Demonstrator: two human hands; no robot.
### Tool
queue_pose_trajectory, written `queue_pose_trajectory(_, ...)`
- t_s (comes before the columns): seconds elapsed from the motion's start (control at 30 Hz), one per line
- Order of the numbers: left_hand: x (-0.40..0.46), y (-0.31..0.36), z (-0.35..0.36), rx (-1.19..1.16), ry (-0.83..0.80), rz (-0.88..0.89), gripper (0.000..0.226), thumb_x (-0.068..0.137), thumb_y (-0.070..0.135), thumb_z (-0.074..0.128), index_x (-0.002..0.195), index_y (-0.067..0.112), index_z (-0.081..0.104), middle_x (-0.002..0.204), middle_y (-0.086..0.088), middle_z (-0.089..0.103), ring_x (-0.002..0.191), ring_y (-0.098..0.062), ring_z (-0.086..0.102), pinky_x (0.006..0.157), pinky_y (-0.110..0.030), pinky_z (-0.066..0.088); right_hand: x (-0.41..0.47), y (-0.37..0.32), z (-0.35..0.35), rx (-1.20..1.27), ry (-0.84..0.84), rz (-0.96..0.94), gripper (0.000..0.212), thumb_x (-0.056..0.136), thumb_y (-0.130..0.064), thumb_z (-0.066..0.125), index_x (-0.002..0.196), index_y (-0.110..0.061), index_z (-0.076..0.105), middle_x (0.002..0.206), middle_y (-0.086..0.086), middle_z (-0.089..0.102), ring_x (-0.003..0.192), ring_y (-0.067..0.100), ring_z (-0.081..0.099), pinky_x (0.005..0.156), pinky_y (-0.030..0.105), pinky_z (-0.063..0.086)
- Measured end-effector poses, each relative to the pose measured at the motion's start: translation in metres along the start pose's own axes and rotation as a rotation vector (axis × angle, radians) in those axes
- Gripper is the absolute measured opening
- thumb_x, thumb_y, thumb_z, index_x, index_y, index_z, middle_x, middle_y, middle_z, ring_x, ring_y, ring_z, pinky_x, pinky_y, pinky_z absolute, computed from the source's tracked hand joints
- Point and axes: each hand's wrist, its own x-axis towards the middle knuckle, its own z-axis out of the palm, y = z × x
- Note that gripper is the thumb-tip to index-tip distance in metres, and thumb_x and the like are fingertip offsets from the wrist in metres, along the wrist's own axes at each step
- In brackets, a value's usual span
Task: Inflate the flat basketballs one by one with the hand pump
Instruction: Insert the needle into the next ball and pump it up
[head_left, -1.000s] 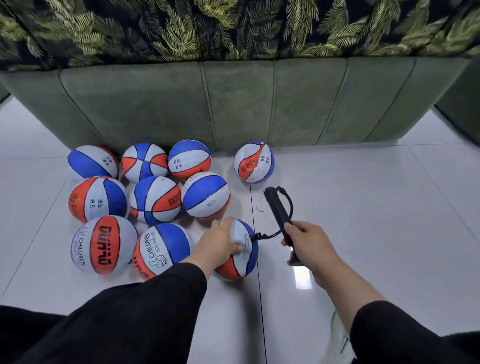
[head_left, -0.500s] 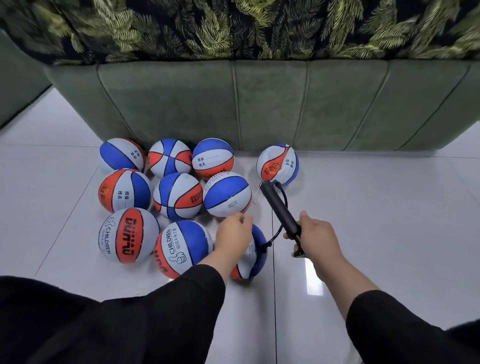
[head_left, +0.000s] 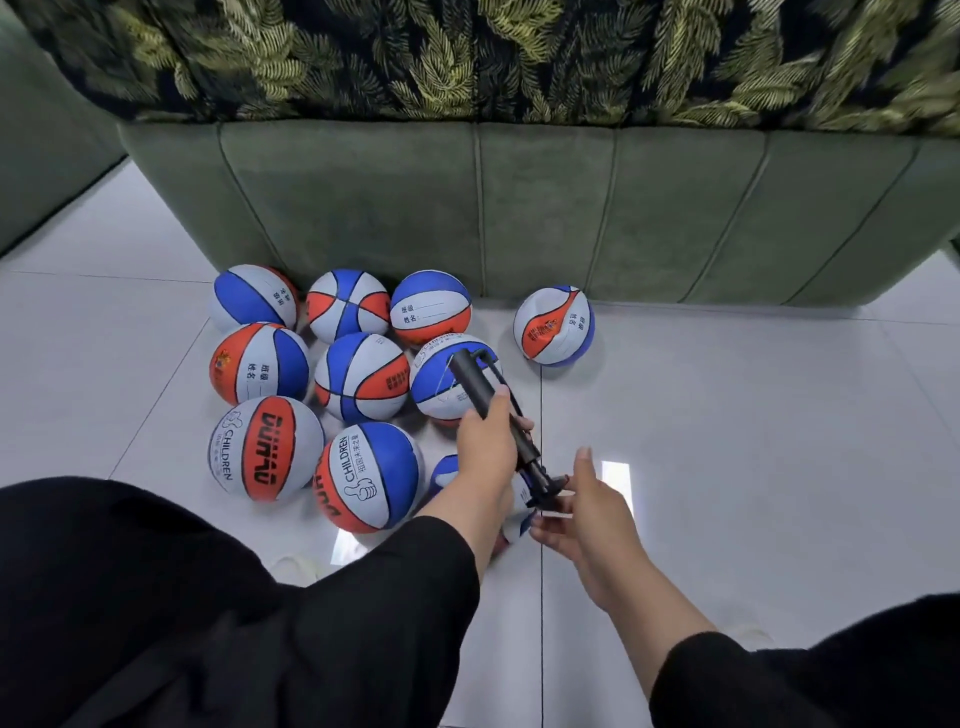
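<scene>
Pump (head_left: 491, 415) barrel sits slanted in the left hand (head_left: 485, 447), whose fingers curl round its middle, likely to brace the body while the handle is worked. Just below that grip, the right hand (head_left: 582, 512) holds the crossbar handle (head_left: 545, 493) at the pump's near end, thumb raised and fingers curled under it, a hold that looks made for pulling and pushing strokes. A thin hose (head_left: 511, 387) loops along the barrel. Directly beneath the pump, mostly hidden by both wrists, lies the ball being filled (head_left: 444, 475), resting on the floor (head_left: 727, 415) so neither hand need support it. Beyond the pump, the other basketballs (head_left: 363, 376) cluster against the green sofa base (head_left: 519, 218), with one ball (head_left: 553, 326) set apart to the pump's right, possibly a sorted one.
</scene>
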Motion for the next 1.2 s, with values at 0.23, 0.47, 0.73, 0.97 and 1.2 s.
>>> queue_pose_trajectory(0.23,-0.021,-0.003,0.012,-0.054,-0.004,-0.051,0.029,0.100,0.030,0.066,0.118,0.009,0.059,0.074,-0.005,0.066,0.060,-0.013,0.060,0.053,-0.026,0.050,-0.006,-0.003,0.001,0.064,0.026,-0.056,0.046,0.109,-0.048,0.039,0.109,-0.006,0.059,0.066,0.009,0.052,0.050,0.020,0.046,0.052,0.031,0.045)
queue_pose_trajectory(0.47,-0.027,0.006,0.020,-0.170,0.129,-0.118,0.017,0.096,0.028,0.066,0.101,0.013,0.060,0.069,-0.008,0.062,0.057,-0.018,0.057,0.042,-0.021,0.047,-0.003,-0.007,0.003,-0.105,0.116,-0.124,0.040,0.107,-0.041,0.035,0.088,-0.010,0.052,0.060,0.007,0.043,0.046,0.019,0.034,0.048,0.029,0.033)
queue_pose_trajectory(0.73,-0.002,0.025,-0.002,-0.212,0.263,-0.078,0.020,0.096,0.026,0.063,0.108,0.009,0.062,0.068,-0.003,0.059,0.058,-0.020,0.056,0.052,-0.026,0.049,0.002,-0.006,0.004,-0.214,0.121,-0.142,0.045,0.107,-0.039,0.034,0.085,-0.007,0.057,0.060,0.006,0.046,0.052,0.023,0.035,0.052,0.032,0.034)
queue_pose_trajectory(0.97,-0.024,0.004,0.016,-0.218,0.285,-0.113,0.017,0.095,0.029,0.059,0.098,0.013,0.058,0.054,-0.001,0.064,0.052,-0.020,0.058,0.046,-0.023,0.048,0.014,-0.006,0.015,-0.369,0.101,-0.253,0.059,0.092,-0.055,0.023,0.092,-0.010,0.061,0.071,0.005,0.051,0.067,0.026,0.044,0.070,0.039,0.039)
queue_pose_trajectory(1.2,-0.009,0.024,0.012,-0.235,0.308,-0.067,0.012,0.091,0.025,0.063,0.094,0.014,0.060,0.072,-0.007,0.064,0.063,-0.024,0.057,0.061,-0.035,0.052,0.015,-0.011,0.019,-0.361,0.071,-0.297,0.060,0.087,-0.060,0.026,0.088,-0.016,0.066,0.067,0.002,0.056,0.065,0.024,0.049,0.070,0.038,0.040)
